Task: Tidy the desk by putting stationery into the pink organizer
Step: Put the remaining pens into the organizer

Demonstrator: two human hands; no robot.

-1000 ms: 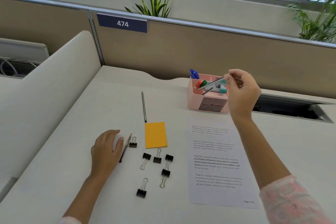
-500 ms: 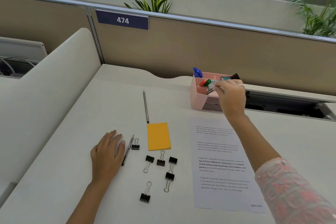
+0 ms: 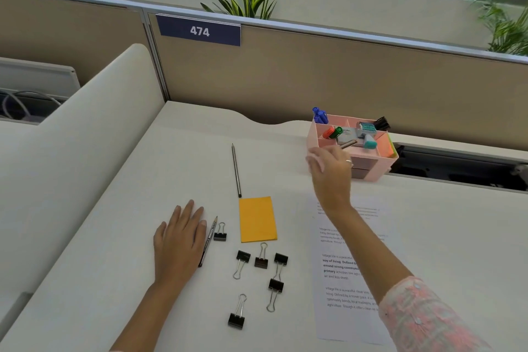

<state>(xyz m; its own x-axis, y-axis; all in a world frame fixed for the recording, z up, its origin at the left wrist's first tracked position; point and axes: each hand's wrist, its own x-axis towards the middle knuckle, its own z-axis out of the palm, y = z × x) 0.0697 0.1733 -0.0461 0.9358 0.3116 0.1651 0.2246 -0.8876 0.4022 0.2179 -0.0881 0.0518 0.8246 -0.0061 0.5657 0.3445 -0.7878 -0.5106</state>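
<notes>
Now your right hand hangs loose-fingered and empty before the pink organizer at the surface's far edge, while your left hand rests flat beside the mechanical pencil, likely next.

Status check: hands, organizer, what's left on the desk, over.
Left hand flat on desk, open. Right hand open, empty, by pink organizer. Two pencils, six binder clips, orange notepad not yet in. Nothing blocking.

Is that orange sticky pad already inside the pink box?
No, the orange sticky pad lies flat on the desk, apart from the pink box.
</notes>
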